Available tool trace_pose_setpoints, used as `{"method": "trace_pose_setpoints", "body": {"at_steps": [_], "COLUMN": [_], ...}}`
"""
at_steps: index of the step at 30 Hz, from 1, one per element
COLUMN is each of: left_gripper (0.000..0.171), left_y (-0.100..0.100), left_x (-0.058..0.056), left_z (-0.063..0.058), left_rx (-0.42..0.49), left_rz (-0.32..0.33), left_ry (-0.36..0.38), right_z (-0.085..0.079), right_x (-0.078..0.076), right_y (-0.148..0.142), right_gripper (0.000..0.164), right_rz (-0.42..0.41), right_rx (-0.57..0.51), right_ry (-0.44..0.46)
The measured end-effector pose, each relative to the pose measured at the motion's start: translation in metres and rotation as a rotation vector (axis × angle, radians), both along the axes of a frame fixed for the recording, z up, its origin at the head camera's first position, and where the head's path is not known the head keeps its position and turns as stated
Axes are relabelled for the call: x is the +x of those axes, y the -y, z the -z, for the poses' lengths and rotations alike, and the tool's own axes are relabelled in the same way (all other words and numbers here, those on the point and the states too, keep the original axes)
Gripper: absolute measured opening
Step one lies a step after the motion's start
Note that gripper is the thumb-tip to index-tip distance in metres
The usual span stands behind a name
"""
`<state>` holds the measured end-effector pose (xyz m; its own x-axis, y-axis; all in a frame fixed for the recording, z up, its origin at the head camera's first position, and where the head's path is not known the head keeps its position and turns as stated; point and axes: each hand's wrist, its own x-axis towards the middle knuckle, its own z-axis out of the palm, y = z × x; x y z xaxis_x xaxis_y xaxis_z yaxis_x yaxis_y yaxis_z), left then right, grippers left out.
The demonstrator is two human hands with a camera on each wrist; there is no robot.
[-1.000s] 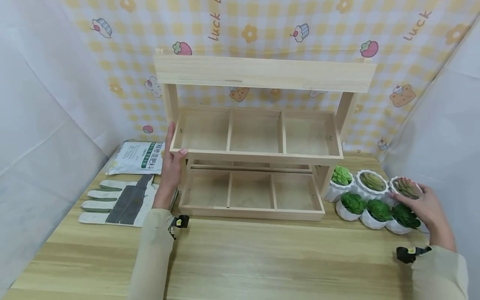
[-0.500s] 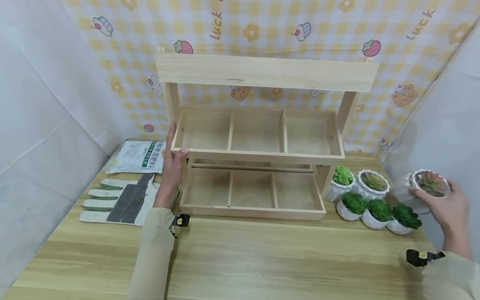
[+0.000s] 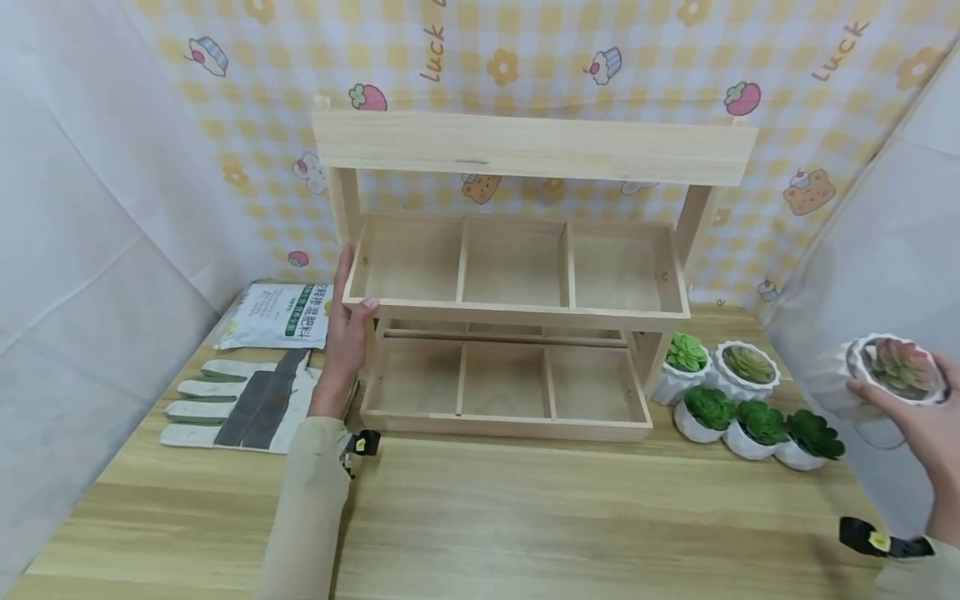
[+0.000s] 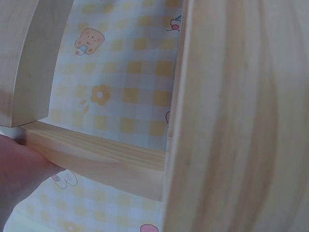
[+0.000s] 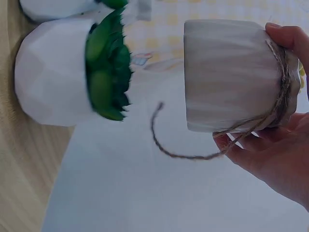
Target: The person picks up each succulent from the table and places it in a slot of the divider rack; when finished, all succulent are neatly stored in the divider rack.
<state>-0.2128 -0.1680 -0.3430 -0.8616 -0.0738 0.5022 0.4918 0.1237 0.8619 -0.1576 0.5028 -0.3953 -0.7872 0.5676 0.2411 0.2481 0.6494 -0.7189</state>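
At the right edge of the head view my right hand grips a white ribbed pot with a reddish-green succulent, held up off the table. In the right wrist view twine circles the rim of this potted succulent, and one loose end dangles. My left hand holds the left end of the wooden two-tier shelf, thumb on the front edge of the upper tray and fingers along its side. Both trays have three bare compartments. The left wrist view shows part of the left hand against the wooden frame.
Several potted succulents stand in two rows right of the shelf. Left of it lie a white packet with printed labels and a grey-and-white work glove. A checked cloth hangs behind the shelf.
My right hand has lifted the reddish succulent pot from the group and carried it to the right, away from the other pots. My left hand stays on the shelf.
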Motion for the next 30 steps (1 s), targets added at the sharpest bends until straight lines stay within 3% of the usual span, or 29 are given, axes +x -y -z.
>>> {"method": "trace_pose_setpoints", "body": {"at_steps": [5,12,17,24,30], "left_gripper": [0.072,0.072,0.072,0.072,0.072], "left_y": [0.001,0.001,0.000,0.002,0.002], "left_x": [0.001,0.000,0.000,-0.002,-0.003], "left_z": [0.002,0.003,0.002,0.004,0.005], "left_rx": [0.003,0.013,0.016,0.027,0.030], "left_rz": [-0.001,0.004,0.005,0.016,0.016], "left_ry": [0.018,0.015,0.008,0.004,-0.001], "right_z": [-0.040,-0.054,-0.063,-0.072,-0.077], "right_x": [0.025,0.041,0.045,0.052,0.055], "right_y": [0.054,0.087,0.110,0.134,0.152], "right_gripper": [0.082,0.077,0.085,0.090,0.098], "right_rz": [-0.067,-0.200,-0.246,-0.326,-0.401], "right_rx": [0.003,0.074,0.105,0.153,0.156], "right_ry": [-0.022,-0.045,0.067,0.090,0.162]}}
